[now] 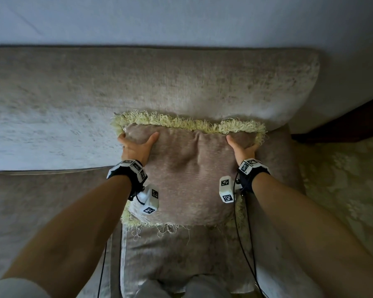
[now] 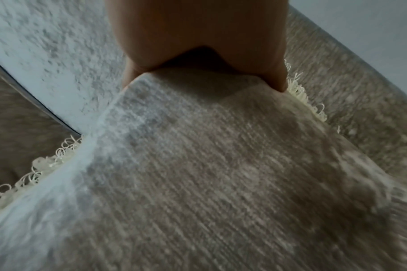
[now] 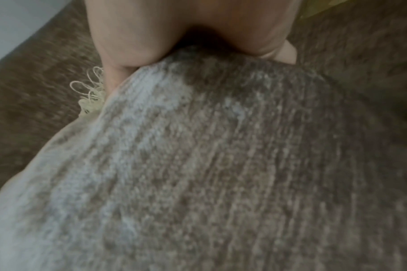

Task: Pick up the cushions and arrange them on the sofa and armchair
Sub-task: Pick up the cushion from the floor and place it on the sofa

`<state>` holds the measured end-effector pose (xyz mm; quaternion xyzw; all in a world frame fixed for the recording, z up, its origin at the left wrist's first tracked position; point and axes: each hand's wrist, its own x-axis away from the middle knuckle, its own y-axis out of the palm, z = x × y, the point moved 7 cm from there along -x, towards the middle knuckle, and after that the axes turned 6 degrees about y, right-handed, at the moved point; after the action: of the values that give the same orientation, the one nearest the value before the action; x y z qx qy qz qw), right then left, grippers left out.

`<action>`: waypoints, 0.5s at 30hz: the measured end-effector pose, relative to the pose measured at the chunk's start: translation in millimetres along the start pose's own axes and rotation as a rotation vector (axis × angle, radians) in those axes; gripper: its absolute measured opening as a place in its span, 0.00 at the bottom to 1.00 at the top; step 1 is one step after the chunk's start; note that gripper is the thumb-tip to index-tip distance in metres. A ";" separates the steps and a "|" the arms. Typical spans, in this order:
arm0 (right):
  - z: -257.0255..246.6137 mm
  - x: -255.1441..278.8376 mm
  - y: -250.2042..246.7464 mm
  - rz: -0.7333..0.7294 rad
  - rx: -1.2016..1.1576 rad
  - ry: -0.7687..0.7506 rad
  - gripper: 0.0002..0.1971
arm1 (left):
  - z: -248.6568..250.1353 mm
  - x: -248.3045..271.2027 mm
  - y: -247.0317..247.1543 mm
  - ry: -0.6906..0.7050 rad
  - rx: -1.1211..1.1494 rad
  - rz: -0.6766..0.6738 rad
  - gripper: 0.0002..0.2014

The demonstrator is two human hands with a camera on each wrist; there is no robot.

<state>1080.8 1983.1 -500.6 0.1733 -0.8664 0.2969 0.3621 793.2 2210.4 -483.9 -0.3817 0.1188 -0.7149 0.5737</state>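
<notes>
Room: you are looking down at a taupe sofa (image 1: 52,100) set against a pale wall (image 1: 181,18); its back cushion runs across the upper half of the head view. A dark wooden piece (image 1: 342,123) shows at the right edge, and a pale patterned carpet (image 1: 342,190) lies below it.
Seat, left: the seat cushion (image 1: 30,211) to your left lies bare, and a seam divides it from the seat in front of you.
Seat, centre: the fringed cushion (image 1: 190,173) stands on the right-hand seat (image 1: 181,254), its upper edge against the sofa back. Cream looped fringe (image 1: 181,121) runs along its top and sides, with loose threads hanging at the lower edge.
Left hand: your left hand (image 1: 136,145) grips the cushion's upper left corner, thumb on the front face and fingers wrapped behind the edge.
Right hand: your right hand (image 1: 242,147) grips the upper right corner the same way, thumb on the front and fingers behind.
Wrists: both wear dark bands with white marker blocks, and black cables trail down from them.
Left wrist view only: your left hand (image 2: 198,36) pinches the cushion (image 2: 221,165) corner with the fabric bulging between thumb and fingers; the fringe (image 2: 306,102) and the seat seam show beside it, somewhat blurred.
Right wrist view only: your right hand (image 3: 186,33) clamps the cushion (image 3: 209,165) in the same pinch, with a curl of fringe (image 3: 89,91) by the thumb. The picture is blurred.
</notes>
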 end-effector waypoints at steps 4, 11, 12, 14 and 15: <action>-12.4 10.9 -0.6 -0.048 0.058 -0.045 0.64 | 3.4 8.2 -10.7 -0.007 -0.041 0.009 0.57; -32.6 14.5 -10.6 -0.069 0.116 -0.106 0.64 | 3.7 15.0 -12.0 0.003 -0.042 0.005 0.57; -29.5 12.3 -12.3 -0.070 0.117 -0.104 0.64 | 3.7 14.7 -10.1 0.010 -0.038 0.005 0.58; -24.8 10.1 -14.3 -0.074 0.129 -0.097 0.65 | 3.4 14.4 -8.1 0.020 -0.033 0.008 0.58; -23.7 9.1 -14.8 -0.076 0.137 -0.095 0.65 | 3.1 13.9 -7.6 0.022 -0.030 0.012 0.59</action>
<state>1094.6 1986.2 -474.9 0.2441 -0.8532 0.3329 0.3189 789.0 2200.9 -471.5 -0.3814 0.1381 -0.7140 0.5707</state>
